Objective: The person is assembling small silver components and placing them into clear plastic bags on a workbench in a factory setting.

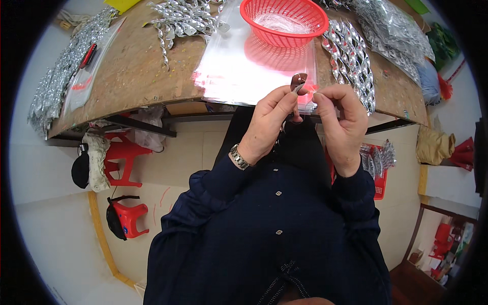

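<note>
My left hand [268,120] pinches a shiny twisted foil strip [299,79] near its top end, and the strip hangs down below the fingers in front of my lap. Close beside it, my right hand [345,118] is closed with thumb and forefinger together. Whatever those fingertips hold is too fine to make out. Beyond the hands, a red plastic basket [284,36] with thin clear strands [282,23] inside stands on a stack of clear plastic sheets [229,68] at the table's near edge.
Twisted silver foil strips [351,56] lie right of the basket, and more foil strips [185,20] lie to its left. A red-handled cutter [88,56] rests by silver tinsel [63,71] at the far left. Red stools [129,218] and a red crate [380,185] stand below the wooden table [137,61].
</note>
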The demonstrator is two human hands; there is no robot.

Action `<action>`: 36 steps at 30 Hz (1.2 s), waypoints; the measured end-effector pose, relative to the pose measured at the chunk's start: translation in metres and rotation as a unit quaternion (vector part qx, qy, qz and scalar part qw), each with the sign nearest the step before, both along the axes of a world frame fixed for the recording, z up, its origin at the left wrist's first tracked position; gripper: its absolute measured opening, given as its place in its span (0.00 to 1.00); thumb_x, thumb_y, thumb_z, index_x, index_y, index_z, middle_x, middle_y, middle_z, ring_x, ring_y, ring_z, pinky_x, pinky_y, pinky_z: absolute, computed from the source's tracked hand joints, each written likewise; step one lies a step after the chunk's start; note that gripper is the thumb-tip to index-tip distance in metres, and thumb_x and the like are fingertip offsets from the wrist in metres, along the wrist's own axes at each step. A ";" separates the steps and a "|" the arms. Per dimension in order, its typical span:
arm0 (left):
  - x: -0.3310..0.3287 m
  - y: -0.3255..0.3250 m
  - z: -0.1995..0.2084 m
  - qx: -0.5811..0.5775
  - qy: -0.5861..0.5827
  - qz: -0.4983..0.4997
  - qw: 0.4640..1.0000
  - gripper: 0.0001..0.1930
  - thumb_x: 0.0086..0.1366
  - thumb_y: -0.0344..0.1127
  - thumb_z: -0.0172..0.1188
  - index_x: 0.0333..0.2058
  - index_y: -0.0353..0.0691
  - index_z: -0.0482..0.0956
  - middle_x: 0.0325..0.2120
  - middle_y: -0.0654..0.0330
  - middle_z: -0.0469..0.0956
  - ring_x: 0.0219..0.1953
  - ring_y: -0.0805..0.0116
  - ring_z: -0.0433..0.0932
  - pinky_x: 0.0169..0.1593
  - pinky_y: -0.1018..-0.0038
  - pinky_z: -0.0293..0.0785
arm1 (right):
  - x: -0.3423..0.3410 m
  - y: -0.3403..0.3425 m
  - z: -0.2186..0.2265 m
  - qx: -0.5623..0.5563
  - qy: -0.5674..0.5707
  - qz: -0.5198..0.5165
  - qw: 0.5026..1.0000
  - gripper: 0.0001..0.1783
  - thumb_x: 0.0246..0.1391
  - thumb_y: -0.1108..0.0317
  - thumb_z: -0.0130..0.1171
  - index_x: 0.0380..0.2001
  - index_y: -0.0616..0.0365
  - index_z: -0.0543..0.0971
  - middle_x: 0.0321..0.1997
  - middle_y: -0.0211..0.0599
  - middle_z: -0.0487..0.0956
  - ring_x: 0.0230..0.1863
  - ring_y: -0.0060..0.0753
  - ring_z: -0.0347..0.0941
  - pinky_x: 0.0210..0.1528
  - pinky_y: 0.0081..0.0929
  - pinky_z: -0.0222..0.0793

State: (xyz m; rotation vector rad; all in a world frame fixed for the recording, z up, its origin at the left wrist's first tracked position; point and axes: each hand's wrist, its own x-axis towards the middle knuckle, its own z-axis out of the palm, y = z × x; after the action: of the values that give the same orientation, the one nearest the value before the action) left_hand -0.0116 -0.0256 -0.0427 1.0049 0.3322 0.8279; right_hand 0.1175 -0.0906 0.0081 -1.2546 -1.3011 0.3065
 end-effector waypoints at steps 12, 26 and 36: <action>-0.001 -0.004 0.000 -0.010 -0.002 0.004 1.000 0.15 0.70 0.38 0.46 0.47 0.34 0.70 0.28 0.65 0.70 0.33 0.76 0.71 0.41 0.76 0.70 | -0.004 0.000 -0.003 -0.013 -0.009 -0.004 1.000 0.01 0.51 0.79 0.58 0.29 0.63 0.76 0.24 0.32 0.75 0.24 0.19 0.69 0.26 0.17 0.64; 0.001 -0.008 -0.003 0.006 0.014 -0.002 1.000 0.13 0.68 0.34 0.49 0.47 0.32 0.71 0.30 0.64 0.72 0.33 0.76 0.72 0.43 0.76 0.71 | 0.001 0.000 -0.004 -0.052 0.021 -0.003 0.998 0.01 0.52 0.77 0.57 0.29 0.64 0.75 0.25 0.32 0.76 0.25 0.18 0.71 0.27 0.16 0.66; -0.001 -0.011 -0.002 0.049 0.037 -0.005 0.998 0.12 0.66 0.33 0.53 0.46 0.33 0.74 0.33 0.66 0.75 0.34 0.81 0.70 0.39 0.83 0.69 | 0.006 -0.006 0.002 -0.126 0.094 0.052 0.986 0.10 0.55 0.76 0.54 0.41 0.62 0.72 0.32 0.29 0.78 0.31 0.13 0.70 0.31 0.12 0.64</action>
State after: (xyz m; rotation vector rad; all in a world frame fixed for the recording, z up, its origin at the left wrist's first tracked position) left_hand -0.0124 -0.0362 -0.0452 1.1303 0.3529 0.8048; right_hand 0.1232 -0.0965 0.0105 -1.3337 -1.1932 0.6657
